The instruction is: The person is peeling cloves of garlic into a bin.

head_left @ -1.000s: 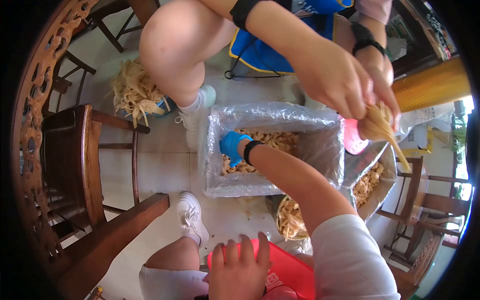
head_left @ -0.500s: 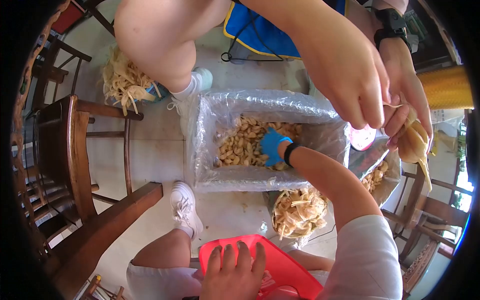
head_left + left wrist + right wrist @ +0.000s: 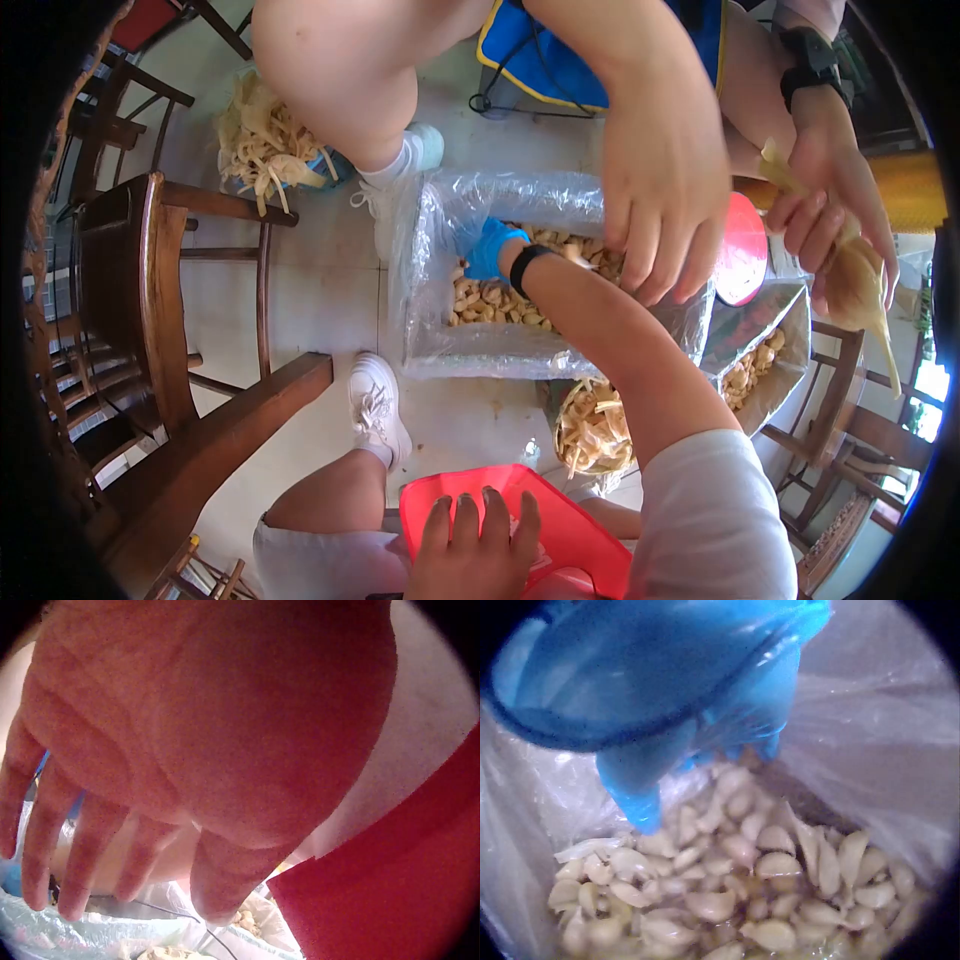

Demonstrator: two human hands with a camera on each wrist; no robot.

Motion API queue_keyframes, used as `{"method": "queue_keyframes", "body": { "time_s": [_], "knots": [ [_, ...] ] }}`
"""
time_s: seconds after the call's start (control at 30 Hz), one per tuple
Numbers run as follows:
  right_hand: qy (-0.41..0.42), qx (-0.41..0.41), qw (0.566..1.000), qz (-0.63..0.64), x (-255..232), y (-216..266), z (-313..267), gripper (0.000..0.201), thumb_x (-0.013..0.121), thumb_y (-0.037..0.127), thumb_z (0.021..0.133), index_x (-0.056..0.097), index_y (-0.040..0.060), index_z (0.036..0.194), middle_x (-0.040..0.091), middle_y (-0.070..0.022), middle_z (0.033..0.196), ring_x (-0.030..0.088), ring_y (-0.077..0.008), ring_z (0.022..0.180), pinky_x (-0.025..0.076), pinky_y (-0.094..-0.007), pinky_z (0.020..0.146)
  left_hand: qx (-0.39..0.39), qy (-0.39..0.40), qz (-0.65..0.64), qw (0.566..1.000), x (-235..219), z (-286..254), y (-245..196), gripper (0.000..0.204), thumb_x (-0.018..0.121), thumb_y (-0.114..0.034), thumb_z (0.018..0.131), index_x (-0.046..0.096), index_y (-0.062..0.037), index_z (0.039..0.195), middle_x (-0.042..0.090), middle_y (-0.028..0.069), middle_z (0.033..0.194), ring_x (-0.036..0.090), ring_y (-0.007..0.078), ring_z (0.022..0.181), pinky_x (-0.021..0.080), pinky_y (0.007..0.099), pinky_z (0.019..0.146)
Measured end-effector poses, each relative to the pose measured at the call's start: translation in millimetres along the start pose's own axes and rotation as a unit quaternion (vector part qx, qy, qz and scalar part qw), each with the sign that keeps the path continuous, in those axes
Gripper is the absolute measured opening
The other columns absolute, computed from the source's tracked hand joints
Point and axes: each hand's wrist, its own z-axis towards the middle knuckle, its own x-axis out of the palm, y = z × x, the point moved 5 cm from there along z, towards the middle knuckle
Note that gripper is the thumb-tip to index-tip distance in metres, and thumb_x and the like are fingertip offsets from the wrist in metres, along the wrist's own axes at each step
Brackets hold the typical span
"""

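My right hand (image 3: 487, 250) wears a blue glove and reaches into a plastic-lined box (image 3: 430, 300) of peeled garlic cloves (image 3: 490, 300), near its far left corner. In the right wrist view the gloved fingers (image 3: 641, 799) hang loosely bent, tips at the cloves (image 3: 742, 892), and no clove shows in their grip. My left hand (image 3: 478, 515) rests with straight fingers on a red plastic stool or tub (image 3: 570, 530) by my knees. The left wrist view shows that palm (image 3: 187, 750) beside the red plastic (image 3: 397, 885).
A person opposite lowers one hand (image 3: 660, 200) over the box and holds pale husks (image 3: 860, 285) in the other. A basket of husks (image 3: 595, 430) and a second lined box (image 3: 760, 365) stand at right. A wooden chair (image 3: 150, 290) stands at left, with a husk pile (image 3: 265, 140) beyond.
My gloved right hand moved from the middle right of the box toward its far left corner. The other person's near hand dropped from the husks to just over the box.
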Motion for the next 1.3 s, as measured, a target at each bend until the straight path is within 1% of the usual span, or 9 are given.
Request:
{"method": "queue_keyframes", "body": {
  "time_s": [0.1,0.17,0.37,0.43,0.63,0.97,1.13,1.2,1.3],
  "knots": [
    [0.141,0.035,0.989,0.036,27.7,-14.3,20.7,0.062,0.068,0.040,0.071,0.054,0.0101,0.123,0.052,-0.0142,0.130,0.051,-0.0317,0.117,0.040,-0.0401,0.101,0.009,0.012,0.019,1.000,2.1,1.5,2.0,0.034,0.058,-0.030,0.078,0.061,-0.0119,0.107,0.062,0.0136,0.097,0.061,0.0281,0.084,0.049,0.0468,0.078],
    [-0.077,0.037,0.993,-0.086,33.1,-15.5,30.1,0.078,0.072,0.046,0.069,0.046,0.0096,0.133,0.045,-0.0142,0.138,0.042,-0.0329,0.127,0.033,-0.0447,0.106,0.003,0.017,0.006,1.000,-2.4,5.5,3.6,0.034,0.057,-0.030,0.079,0.061,-0.0118,0.107,0.062,0.0136,0.096,0.061,0.0283,0.084,0.049,0.0469,0.078],
    [-0.119,0.032,0.992,-0.029,44.8,-16.6,25.2,0.105,0.078,0.059,0.057,0.035,0.0119,0.141,0.037,-0.0128,0.144,0.036,-0.0338,0.131,0.026,-0.0540,0.108,-0.013,0.109,-0.072,0.991,-33.1,13.5,1.5,0.063,0.064,-0.040,0.073,0.052,0.0003,0.120,0.055,0.0159,0.106,0.051,0.0302,0.100,0.039,0.0409,0.092],
    [0.081,0.089,0.992,0.020,52.8,-27.0,37.2,0.096,0.077,0.061,0.058,0.046,0.0110,0.135,0.051,-0.0135,0.132,0.045,-0.0347,0.124,0.028,-0.0521,0.108,-0.018,0.115,-0.083,0.990,-31.0,17.9,2.6,0.061,0.063,-0.040,0.074,0.053,-0.0009,0.119,0.056,0.0163,0.107,0.052,0.0308,0.100,0.040,0.0417,0.092],
    [0.049,0.078,0.994,-0.052,78.8,-49.3,6.4,0.093,0.054,0.079,0.066,0.051,0.0145,0.132,0.043,-0.0085,0.141,0.046,-0.0313,0.124,0.038,-0.0477,0.102,-0.016,0.032,-0.018,0.999,-3.8,8.3,7.9,0.037,0.057,-0.030,0.078,0.058,-0.0090,0.109,0.060,0.0148,0.098,0.059,0.0296,0.089,0.047,0.0461,0.081],
    [0.386,0.123,0.914,0.033,124.0,-75.5,-53.7,0.103,0.068,0.072,0.060,0.033,0.0245,0.144,0.055,-0.0054,0.130,0.054,-0.0256,0.115,0.045,-0.0432,0.091,-0.014,0.056,-0.066,0.996,-7.4,5.0,10.5,0.046,0.058,-0.034,0.078,0.056,-0.0054,0.113,0.058,0.0148,0.101,0.056,0.0298,0.094,0.044,0.0444,0.086],
    [0.328,0.130,0.934,0.049,121.8,-85.9,-92.2,0.100,0.062,0.075,0.064,0.034,0.0225,0.144,0.054,-0.0064,0.130,0.054,-0.0278,0.114,0.044,-0.0448,0.093,0.000,0.028,-0.018,0.999,-20.0,8.6,5.9,0.030,0.053,-0.029,0.082,0.061,-0.0109,0.105,0.061,0.0141,0.095,0.061,0.0292,0.084,0.049,0.0485,0.080],
    [0.345,0.126,0.930,0.028,121.1,-90.7,-84.0,0.097,0.060,0.074,0.067,0.033,0.0215,0.144,0.051,-0.0067,0.133,0.054,-0.0290,0.114,0.044,-0.0454,0.094,0.005,0.126,-0.068,0.990,-32.0,13.0,3.2,0.060,0.059,-0.040,0.077,0.051,0.0007,0.121,0.055,0.0154,0.105,0.050,0.0293,0.102,0.039,0.0402,0.092],
    [0.188,0.074,0.968,0.148,105.3,-77.2,-66.0,0.079,0.064,0.057,0.075,0.041,0.0179,0.139,0.052,-0.0087,0.130,0.054,-0.0289,0.114,0.045,-0.0460,0.091,0.015,0.127,-0.044,0.991,-31.7,12.1,1.2,0.060,0.057,-0.041,0.078,0.052,0.0006,0.120,0.054,0.0149,0.104,0.050,0.0286,0.102,0.039,0.0400,0.092]
  ]
}}
